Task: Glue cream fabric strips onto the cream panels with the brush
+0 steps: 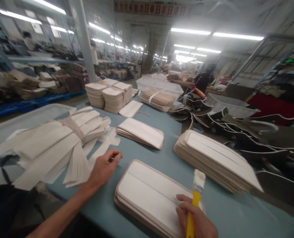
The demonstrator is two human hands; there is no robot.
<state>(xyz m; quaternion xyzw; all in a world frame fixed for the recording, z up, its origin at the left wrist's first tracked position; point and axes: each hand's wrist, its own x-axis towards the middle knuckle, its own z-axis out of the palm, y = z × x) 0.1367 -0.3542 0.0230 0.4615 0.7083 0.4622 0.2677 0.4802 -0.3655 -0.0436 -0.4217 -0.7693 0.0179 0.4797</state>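
A paintbrush (196, 195) with a yellow handle and pale, coated bristles is gripped in my right hand (195, 219), bristles pointing up. The fingers of that hand rest over a stack of beige panels (149, 193) with rounded corners; a white strip layer with a lengthwise line covers the top one. My left hand (106, 168) hovers left of this stack, its fingers curled into a pinch with nothing visible between them. Close by on the left lies a bundle of cream strips (55, 138), tied round the middle, with loose strips (103, 145) beside it.
A smaller panel stack (140, 132) lies ahead, a taller one (214, 158) at right. Farther back are tied panel bundles (109, 94) and a translucent bin (159, 84). Dark, white-edged pieces (261, 138) pile up on the right. A person (204, 79) is in the background.
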